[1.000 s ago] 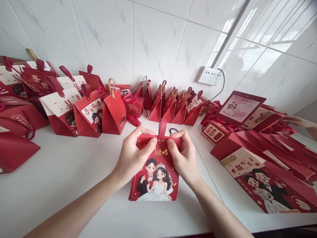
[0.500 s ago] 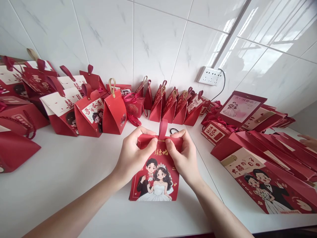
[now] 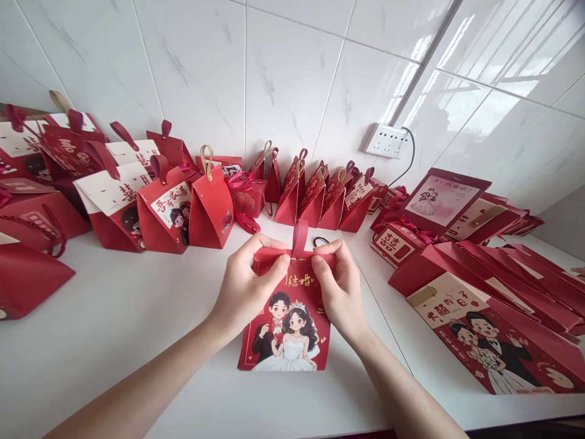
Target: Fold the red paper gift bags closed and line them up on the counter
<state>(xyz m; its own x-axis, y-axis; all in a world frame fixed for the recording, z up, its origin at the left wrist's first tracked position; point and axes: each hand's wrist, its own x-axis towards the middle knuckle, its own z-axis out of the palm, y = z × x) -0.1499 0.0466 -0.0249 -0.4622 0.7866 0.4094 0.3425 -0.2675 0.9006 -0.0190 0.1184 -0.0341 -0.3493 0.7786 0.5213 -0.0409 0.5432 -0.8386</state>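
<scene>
So we've got both hands, left hand and right hand, pinching the top flap of the red box lying flat near us; finished boxes line the far wall.

The gift bag is red with gold lettering and a cartoon bride and groom; the desk is white.
</scene>
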